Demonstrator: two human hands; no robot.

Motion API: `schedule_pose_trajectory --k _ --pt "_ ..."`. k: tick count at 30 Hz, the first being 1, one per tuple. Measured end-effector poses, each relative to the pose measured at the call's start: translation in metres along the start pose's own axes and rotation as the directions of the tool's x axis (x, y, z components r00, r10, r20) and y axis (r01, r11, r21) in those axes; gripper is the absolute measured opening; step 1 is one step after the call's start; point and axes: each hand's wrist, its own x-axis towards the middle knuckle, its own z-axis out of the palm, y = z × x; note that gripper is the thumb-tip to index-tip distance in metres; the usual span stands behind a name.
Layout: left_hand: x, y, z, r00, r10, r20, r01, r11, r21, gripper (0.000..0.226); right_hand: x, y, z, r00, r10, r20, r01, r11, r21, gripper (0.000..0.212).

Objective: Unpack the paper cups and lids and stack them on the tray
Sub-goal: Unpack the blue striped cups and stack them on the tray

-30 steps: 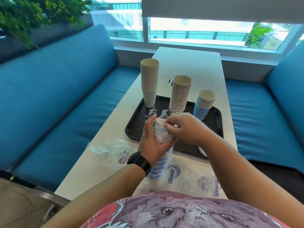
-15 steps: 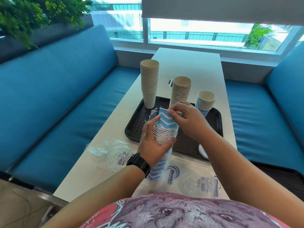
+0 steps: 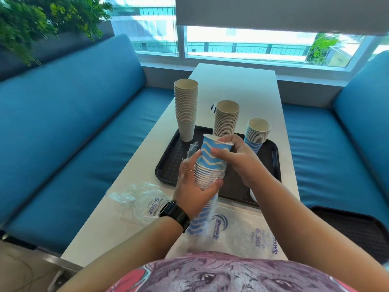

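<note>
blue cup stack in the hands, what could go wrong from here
1. The right hand pulls the top cup by its rim; the thin paper rim could crush or a second cup could lift with it.
2. The left hand grips the blue stack mid-height, its lower part in the plastic sleeve; the stack could slip down.
3. The tall beige stack at the tray corner could tip if bumped.

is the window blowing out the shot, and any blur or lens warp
Head view: the window is overexposed, yet the tray and blue zigzag cup stay evenly lit and sharp; wide-angle warp bows the sofa and the frame edges look soft.
</note>
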Motion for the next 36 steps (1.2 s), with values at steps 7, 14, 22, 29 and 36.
schedule_pose_trajectory --k 7,14,22,29,36 --pt "0.0 -0.003 0.001 0.998 -0.054 0.013 0.054 0.998 -0.017 0.091 0.007 -0.02 -0.014 0.965 -0.203 -0.166 0.215 0.975 0.054 0.056" --pt "0.001 -0.003 0.003 0.995 -0.092 0.029 0.093 0.996 -0.008 0.089 0.032 -0.034 -0.059 0.885 -0.358 -0.298 0.279 0.92 -0.275 0.069" --pt "0.002 -0.003 0.004 0.993 -0.114 0.038 0.114 0.993 -0.003 0.09 0.073 -0.038 -0.102 0.785 -0.465 -0.409 0.181 0.804 -0.566 0.078" --pt "0.002 0.001 0.005 0.992 -0.123 0.031 0.123 0.992 0.004 0.088 0.093 -0.029 -0.114 0.791 -0.422 -0.443 0.041 0.759 -0.65 0.079" --pt "0.002 -0.001 0.005 0.993 -0.117 0.029 0.116 0.993 0.028 0.088 0.098 -0.003 -0.115 0.851 -0.277 -0.447 -0.105 0.744 -0.66 0.086"
